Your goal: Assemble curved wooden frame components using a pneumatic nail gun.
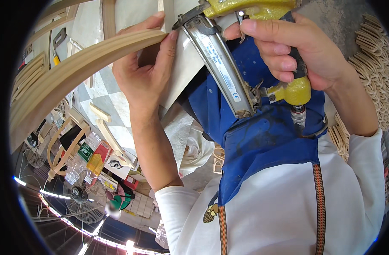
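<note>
A pale curved wooden piece (82, 66) arches from the left toward the top middle, its narrow end pinched between the thumb and fingers of my left hand (143, 80). My right hand (298, 53) is wrapped round the black grip of a yellow pneumatic nail gun (218, 68), with the index finger near the trigger. The gun's long metal magazine slants down toward my blue apron (266, 146). Its dark nose sits right by the wood's end and my left fingertips; whether it touches the wood I cannot tell. An air hose fitting (298, 114) hangs at the handle's base.
Stacks of bent wooden parts (375, 68) pile up on the right. To the left, a pale worktop (184, 70) lies under my left hand, with wooden strips (111, 140) and a handsaw (59, 38) beyond. Bottles, boxes (102, 153) and a fan (79, 194) stand farther off.
</note>
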`<state>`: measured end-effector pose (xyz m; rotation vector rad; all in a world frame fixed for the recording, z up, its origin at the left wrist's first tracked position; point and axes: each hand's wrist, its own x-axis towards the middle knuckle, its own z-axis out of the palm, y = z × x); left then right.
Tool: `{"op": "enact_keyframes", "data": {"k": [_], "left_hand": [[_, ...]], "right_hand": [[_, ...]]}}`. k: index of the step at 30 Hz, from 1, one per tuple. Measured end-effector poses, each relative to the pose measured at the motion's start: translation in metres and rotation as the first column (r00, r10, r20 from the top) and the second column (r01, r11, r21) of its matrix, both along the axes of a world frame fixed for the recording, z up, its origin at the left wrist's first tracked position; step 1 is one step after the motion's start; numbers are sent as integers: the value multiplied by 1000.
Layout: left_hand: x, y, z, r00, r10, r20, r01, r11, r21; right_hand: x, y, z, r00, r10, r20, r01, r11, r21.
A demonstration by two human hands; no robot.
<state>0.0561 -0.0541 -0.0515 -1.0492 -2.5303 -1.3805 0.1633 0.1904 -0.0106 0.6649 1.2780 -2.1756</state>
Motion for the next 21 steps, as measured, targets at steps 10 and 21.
{"op": "enact_keyframes", "data": {"k": [10, 21], "left_hand": [[0, -2, -1, 995, -37, 97, 31, 997, 65], [1, -2, 0, 992, -17, 129, 10, 999, 52]], "right_hand": [[0, 1, -1, 1000, -9, 28, 10, 1000, -22], [0, 1, 0, 1000, -5, 23, 6, 1000, -22]]}}
